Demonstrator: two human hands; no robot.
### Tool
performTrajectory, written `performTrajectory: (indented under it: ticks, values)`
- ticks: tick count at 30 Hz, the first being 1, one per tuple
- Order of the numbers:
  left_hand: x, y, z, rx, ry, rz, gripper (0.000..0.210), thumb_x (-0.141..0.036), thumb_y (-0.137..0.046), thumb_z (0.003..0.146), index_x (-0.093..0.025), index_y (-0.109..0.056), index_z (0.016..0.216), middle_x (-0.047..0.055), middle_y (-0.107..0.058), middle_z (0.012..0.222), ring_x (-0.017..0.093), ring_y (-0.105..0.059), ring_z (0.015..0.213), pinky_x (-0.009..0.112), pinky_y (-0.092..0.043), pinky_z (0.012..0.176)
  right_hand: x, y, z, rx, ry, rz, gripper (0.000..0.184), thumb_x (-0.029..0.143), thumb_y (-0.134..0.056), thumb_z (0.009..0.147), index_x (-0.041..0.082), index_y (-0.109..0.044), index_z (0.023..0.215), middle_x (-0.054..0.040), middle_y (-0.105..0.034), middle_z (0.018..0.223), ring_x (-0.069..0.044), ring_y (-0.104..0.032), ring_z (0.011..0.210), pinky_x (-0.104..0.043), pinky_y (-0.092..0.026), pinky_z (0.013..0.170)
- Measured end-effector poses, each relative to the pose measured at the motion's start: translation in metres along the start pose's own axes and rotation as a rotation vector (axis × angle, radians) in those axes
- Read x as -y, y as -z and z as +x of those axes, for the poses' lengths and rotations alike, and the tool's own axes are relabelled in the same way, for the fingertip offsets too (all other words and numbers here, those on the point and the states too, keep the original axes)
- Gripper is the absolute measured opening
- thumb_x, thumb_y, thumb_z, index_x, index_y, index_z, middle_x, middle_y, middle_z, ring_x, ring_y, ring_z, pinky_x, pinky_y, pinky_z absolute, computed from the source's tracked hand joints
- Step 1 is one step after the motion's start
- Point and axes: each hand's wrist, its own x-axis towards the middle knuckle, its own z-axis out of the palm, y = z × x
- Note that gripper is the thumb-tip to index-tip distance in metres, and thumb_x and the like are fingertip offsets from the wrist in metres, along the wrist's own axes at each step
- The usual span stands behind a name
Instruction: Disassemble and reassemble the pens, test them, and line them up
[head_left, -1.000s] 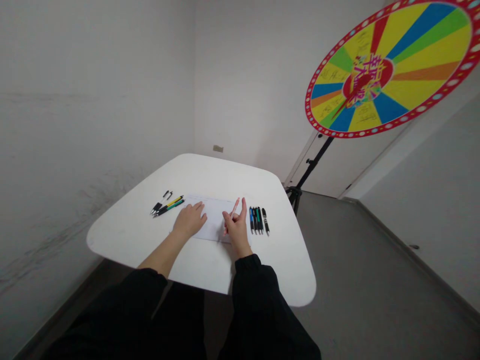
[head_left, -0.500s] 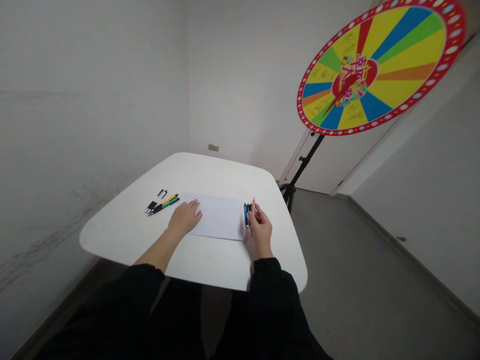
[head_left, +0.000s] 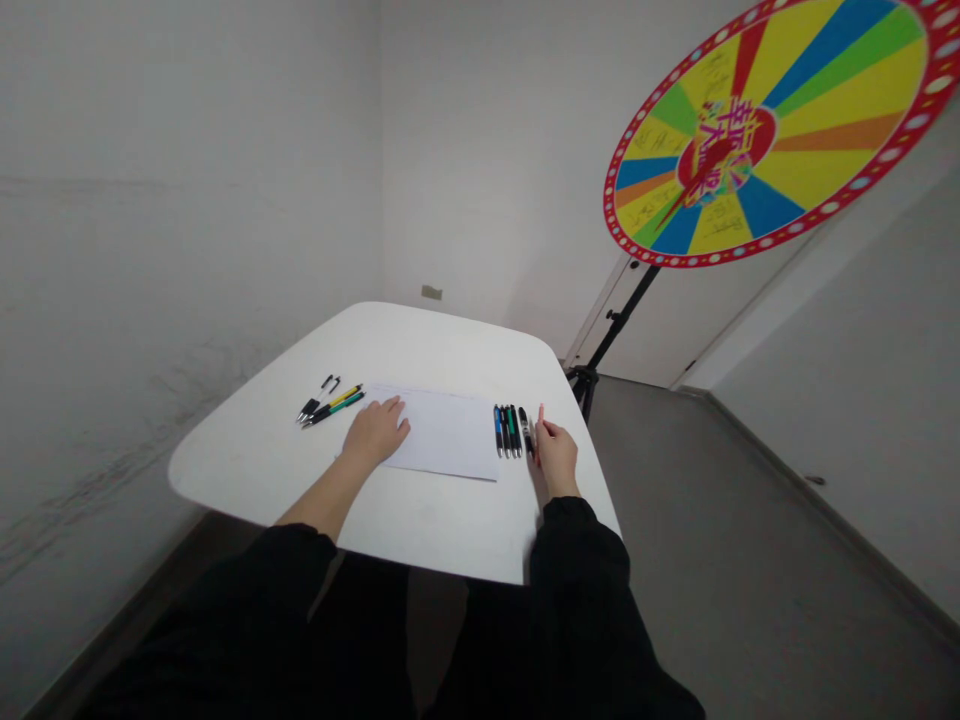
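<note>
My left hand (head_left: 376,432) lies flat with its fingers stretched over the left part of a white sheet of paper (head_left: 450,435). To the right of the paper, my right hand (head_left: 557,455) is closed on a pink pen (head_left: 541,414), whose end sticks up past the fingers. Just left of that hand, several pens stand in a row, among them a blue pen (head_left: 498,430), a green and black pen (head_left: 514,430) and a black and white pen (head_left: 526,430). Another loose group, with a yellow pen (head_left: 345,397) and a green pen (head_left: 346,403), rests left of my left hand.
The white table (head_left: 435,525) has rounded corners and stands by the wall. Beyond its right side, a colourful prize wheel (head_left: 810,150) leans over on a black tripod stand (head_left: 622,318). Grey floor (head_left: 720,540) stretches to the right.
My right hand has moved right with the pink pen, away from the paper's edge, uncovering the row of pens. My left hand stays on the paper. The view has shifted slightly.
</note>
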Motion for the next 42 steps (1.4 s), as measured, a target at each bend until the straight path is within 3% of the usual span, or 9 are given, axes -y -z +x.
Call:
performTrajectory:
  ticks: [4,8,15,24,28,34,42]
  values:
    - [0.0,-0.001,0.0,0.005,0.006,-0.01,0.047,-0.035,-0.044,0.102,-0.019,-0.059,0.143,0.01,-0.056,0.156,0.031,-0.061,0.124,0.044,-0.048,0.104,0.004,0.0,0.006,0.041,-0.031,0.009,0.057,0.054,-0.055,0.089,0.006,-0.082,0.104,-0.0039,-0.062,0.048,-0.021,-0.058,0.049,-0.032,-0.044,0.058]
    - [-0.001,0.0,-0.001,0.007,0.007,-0.024,0.048,-0.035,-0.043,0.102,-0.018,-0.059,0.143,0.01,-0.055,0.156,0.032,-0.06,0.124,0.046,-0.048,0.104,0.005,-0.002,0.01,0.012,-0.037,-0.001,0.06,0.059,-0.06,0.087,0.006,-0.081,0.106,-0.0093,-0.071,0.06,-0.022,-0.062,0.055,-0.032,-0.045,0.058]
    - [-0.003,0.005,-0.002,0.011,0.016,-0.014,0.047,-0.034,-0.043,0.102,-0.019,-0.06,0.143,0.009,-0.056,0.156,0.031,-0.06,0.125,0.044,-0.048,0.104,0.002,-0.006,0.015,-0.001,-0.014,-0.119,0.055,0.064,-0.061,0.086,0.013,-0.081,0.088,-0.0139,-0.078,0.08,-0.025,-0.069,0.074,-0.032,-0.046,0.068]
    - [-0.003,0.005,-0.002,0.017,0.017,-0.015,0.046,-0.035,-0.044,0.102,-0.019,-0.06,0.142,0.009,-0.055,0.156,0.031,-0.06,0.126,0.044,-0.048,0.104,-0.004,-0.006,0.02,0.035,-0.023,-0.122,0.064,0.072,-0.06,0.083,0.012,-0.081,0.084,-0.0147,-0.077,0.073,-0.026,-0.069,0.073,-0.033,-0.045,0.068]
    - [-0.003,0.005,-0.001,-0.001,0.008,-0.041,0.044,-0.033,-0.045,0.101,-0.017,-0.062,0.139,0.013,-0.058,0.151,0.031,-0.06,0.124,0.044,-0.048,0.103,-0.004,-0.004,0.02,0.043,-0.012,-0.129,0.061,0.068,-0.057,0.086,0.012,-0.08,0.082,-0.0147,-0.076,0.073,-0.026,-0.068,0.075,-0.033,-0.044,0.069]
    - [-0.005,0.009,-0.002,-0.03,0.029,-0.074,0.035,-0.031,-0.049,0.099,-0.012,-0.066,0.124,0.017,-0.062,0.126,0.03,-0.064,0.111,0.04,-0.05,0.095,-0.006,-0.001,0.018,0.007,0.031,-0.238,0.056,0.052,-0.041,0.094,0.015,-0.076,0.07,-0.0141,-0.072,0.068,-0.026,-0.062,0.07,-0.034,-0.04,0.07]
    - [-0.001,0.012,0.001,0.039,0.034,-0.099,0.036,-0.033,-0.054,0.098,-0.01,-0.066,0.123,0.018,-0.06,0.125,0.03,-0.064,0.111,0.039,-0.05,0.096,-0.01,0.0,0.016,-0.07,-0.017,-0.094,0.059,0.056,-0.04,0.091,0.012,-0.079,0.086,-0.0164,-0.076,0.078,-0.03,-0.066,0.08,-0.037,-0.042,0.076]
